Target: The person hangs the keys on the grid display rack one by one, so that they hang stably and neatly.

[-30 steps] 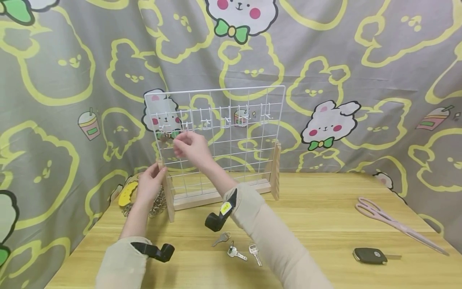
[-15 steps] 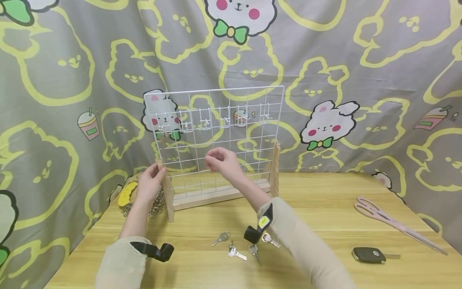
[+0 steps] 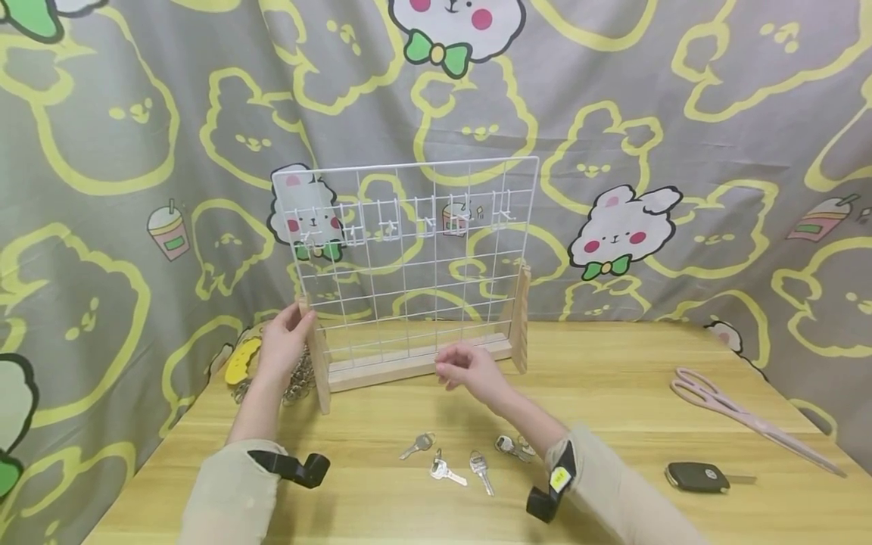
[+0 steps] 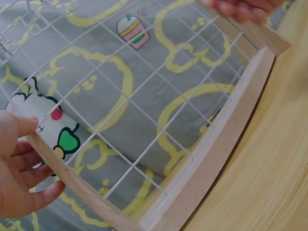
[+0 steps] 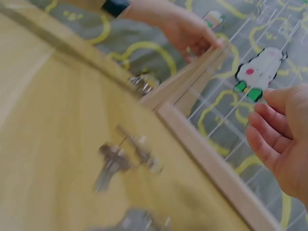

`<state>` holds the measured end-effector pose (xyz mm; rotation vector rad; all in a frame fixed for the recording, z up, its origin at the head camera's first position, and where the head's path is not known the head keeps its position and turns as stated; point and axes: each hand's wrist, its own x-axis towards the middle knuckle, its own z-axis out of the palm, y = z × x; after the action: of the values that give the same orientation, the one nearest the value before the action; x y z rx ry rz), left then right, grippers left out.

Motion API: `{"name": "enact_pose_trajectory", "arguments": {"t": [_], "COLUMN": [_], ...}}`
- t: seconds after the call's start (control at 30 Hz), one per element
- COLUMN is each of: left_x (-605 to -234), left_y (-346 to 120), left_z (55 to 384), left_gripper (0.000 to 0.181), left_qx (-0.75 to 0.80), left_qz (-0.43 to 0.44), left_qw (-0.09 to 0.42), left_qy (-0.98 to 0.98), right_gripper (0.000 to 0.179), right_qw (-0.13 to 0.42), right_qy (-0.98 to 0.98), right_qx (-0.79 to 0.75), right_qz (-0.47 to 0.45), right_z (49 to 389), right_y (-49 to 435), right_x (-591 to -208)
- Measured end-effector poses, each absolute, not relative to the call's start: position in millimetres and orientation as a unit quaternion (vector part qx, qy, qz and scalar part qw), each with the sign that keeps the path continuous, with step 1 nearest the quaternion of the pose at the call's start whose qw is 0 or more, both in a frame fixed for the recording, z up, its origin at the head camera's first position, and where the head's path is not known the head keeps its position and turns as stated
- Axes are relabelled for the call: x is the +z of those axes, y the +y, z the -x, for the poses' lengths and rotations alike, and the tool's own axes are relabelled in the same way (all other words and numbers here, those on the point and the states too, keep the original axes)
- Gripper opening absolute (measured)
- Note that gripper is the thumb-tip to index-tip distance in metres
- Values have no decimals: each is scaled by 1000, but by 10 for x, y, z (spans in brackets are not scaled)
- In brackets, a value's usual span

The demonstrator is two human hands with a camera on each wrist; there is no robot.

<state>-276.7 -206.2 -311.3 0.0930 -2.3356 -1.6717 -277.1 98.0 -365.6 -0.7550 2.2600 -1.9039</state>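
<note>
Pinching the rack (image 3: 388, 372) is the left hand (image 3: 283, 342), the right hand (image 3: 473, 372) is half-curled and empty, and the keys (image 3: 440, 466) seem left to hang, any hung ones hard to see.

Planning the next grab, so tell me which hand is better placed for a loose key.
Probably the right hand: it looks empty, nearer the loose keys; the left hand grips the wooden rack.

Keys (image 5: 111, 164) blurred in right wrist view, right hand (image 4: 246, 9) cut by top edge in left wrist view, metal heap (image 3: 298, 381) partly hidden behind left arm (image 3: 255, 409)
</note>
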Motion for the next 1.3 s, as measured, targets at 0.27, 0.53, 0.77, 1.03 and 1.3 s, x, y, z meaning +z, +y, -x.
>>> {"name": "enact_pose_trajectory", "arguments": {"t": [0.27, 0.53, 0.77, 1.03, 1.3], "left_x": [-3110, -3109, -3110, -3110, -3112], "left_y": [-2059, -2062, -2059, -2065, -2054], "left_z": [2764, 2752, 2755, 2744, 2745], "left_gripper": [58, 59, 58, 57, 57], "left_qx": [-579, -577, -574, -579, -574], "left_qz": [-23, -26, -28, -26, -27], "left_qw": [136, 134, 136, 136, 138], "left_qy": [-804, -805, -807, -803, -807], "right_gripper": [29, 28, 23, 17, 8], "right_qw": [118, 212, 222, 206, 191], "right_qy": [759, 734, 750, 764, 782], "right_qx": [-580, -563, -534, -514, -487], "right_qz": [271, 315, 323, 333, 339], "right_z": [2581, 2459, 2429, 2405, 2385], "right_y": [1125, 1132, 1107, 1064, 1034], "right_x": [-3892, -4055, -4158, -4180, -4149]}}
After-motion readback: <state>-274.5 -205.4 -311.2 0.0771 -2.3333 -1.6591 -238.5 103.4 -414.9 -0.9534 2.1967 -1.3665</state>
